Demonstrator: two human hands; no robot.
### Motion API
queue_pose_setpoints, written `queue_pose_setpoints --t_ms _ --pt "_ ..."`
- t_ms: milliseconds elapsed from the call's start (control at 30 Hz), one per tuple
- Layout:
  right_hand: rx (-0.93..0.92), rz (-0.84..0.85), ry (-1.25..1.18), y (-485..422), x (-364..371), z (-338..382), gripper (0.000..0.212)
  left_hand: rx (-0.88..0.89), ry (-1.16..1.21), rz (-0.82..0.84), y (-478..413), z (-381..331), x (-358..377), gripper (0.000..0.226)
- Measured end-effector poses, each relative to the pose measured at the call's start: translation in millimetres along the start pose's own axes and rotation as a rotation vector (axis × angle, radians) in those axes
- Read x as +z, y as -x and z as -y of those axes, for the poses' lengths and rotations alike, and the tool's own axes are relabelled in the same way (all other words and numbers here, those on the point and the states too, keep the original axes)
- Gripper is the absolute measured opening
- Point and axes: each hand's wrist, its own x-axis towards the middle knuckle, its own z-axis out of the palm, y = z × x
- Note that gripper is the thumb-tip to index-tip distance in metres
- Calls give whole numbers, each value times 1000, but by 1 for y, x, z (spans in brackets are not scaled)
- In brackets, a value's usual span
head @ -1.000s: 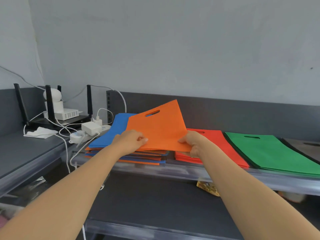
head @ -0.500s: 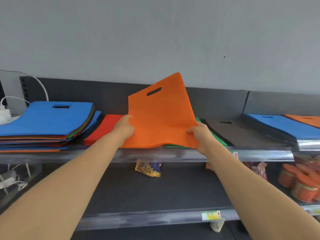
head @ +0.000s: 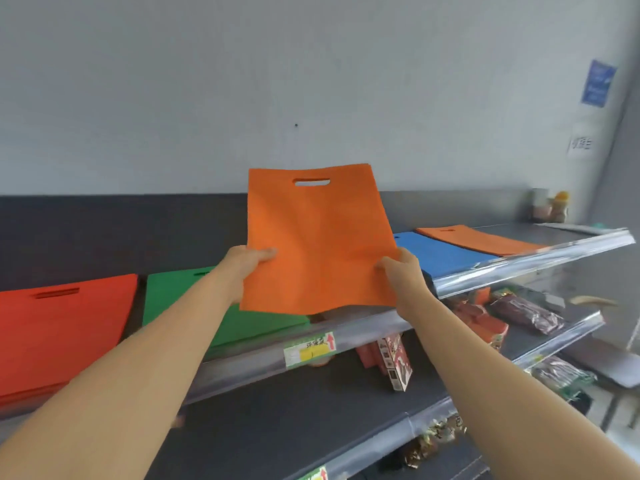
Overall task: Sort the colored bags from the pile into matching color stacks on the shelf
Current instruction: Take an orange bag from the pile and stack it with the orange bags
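Observation:
An orange bag [head: 317, 237] with a cut-out handle is held up in the air above the top shelf. My left hand [head: 244, 263] pinches its left edge and my right hand [head: 403, 270] grips its right edge. On the shelf lie a red stack [head: 65, 323] at the left, a green stack [head: 180, 299] beside it, then a blue stack [head: 440, 252] and an orange stack [head: 478, 239] at the right. The held bag hides the shelf between the green and blue stacks.
The top shelf has a clear plastic front rail [head: 353, 337] with a price label [head: 310, 348]. Lower shelves hold a snack box [head: 398, 362] and dark packets [head: 526, 311]. Jars [head: 550, 206] stand at the far right of the top shelf. A grey wall rises behind.
My view and both hands have swung right along the shelf with the orange bag. The mixed pile has left the view; the blue and orange stacks at the right are closer.

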Motion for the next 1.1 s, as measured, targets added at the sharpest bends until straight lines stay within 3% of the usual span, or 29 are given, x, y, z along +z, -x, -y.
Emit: queue_pose_setpoints --t_ms 167,333,567,767,900,1100 --pt "-29 -201 130 -47 -65 -16 15 49 -43 196 -46 0 94 24" --pt "29 -264 183 -92 -136 -38 28 177 -160 171 -86 8 180 28" --pt "49 -386 337 -160 -251 -61 34 285 -121 190 -116 8 317 32" --pt "-18 -382 431 -222 -325 -76 36 233 -85 193 -139 5 409 25" --pt "-5 -346 439 -268 -340 -89 39 195 -43 151 -173 -3 440 22" --pt "-20 -312 427 -347 -348 -99 33 240 -159 162 -240 -17 472 31"
